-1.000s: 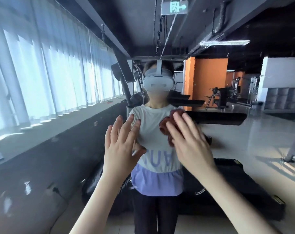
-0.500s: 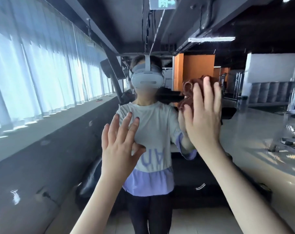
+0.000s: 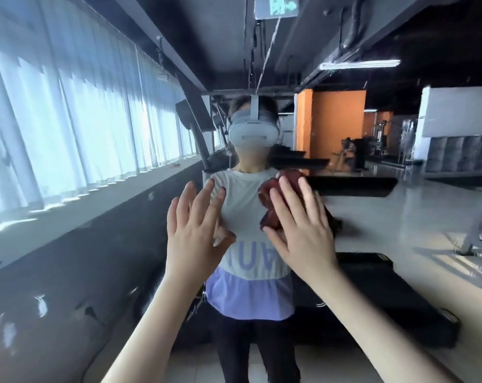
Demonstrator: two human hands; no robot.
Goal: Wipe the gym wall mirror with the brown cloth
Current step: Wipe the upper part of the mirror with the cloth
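The wall mirror (image 3: 400, 222) fills the whole view and reflects a person in a headset and a grey and purple top. My right hand (image 3: 303, 230) presses the crumpled brown cloth (image 3: 273, 200) flat against the glass at chest height, fingers spread over it. Only the cloth's left and upper edges show past the fingers. My left hand (image 3: 195, 230) rests flat on the mirror to the left of the cloth, fingers apart and holding nothing.
In the reflection there are tall curtained windows (image 3: 68, 128) and a sill on the left, a black treadmill (image 3: 372, 299) behind the person, and gym machines by an orange wall (image 3: 336, 125) at the right.
My right hand has swept the cloth down and to the left, from head height back to chest height. The left hand has stayed in place on the glass.
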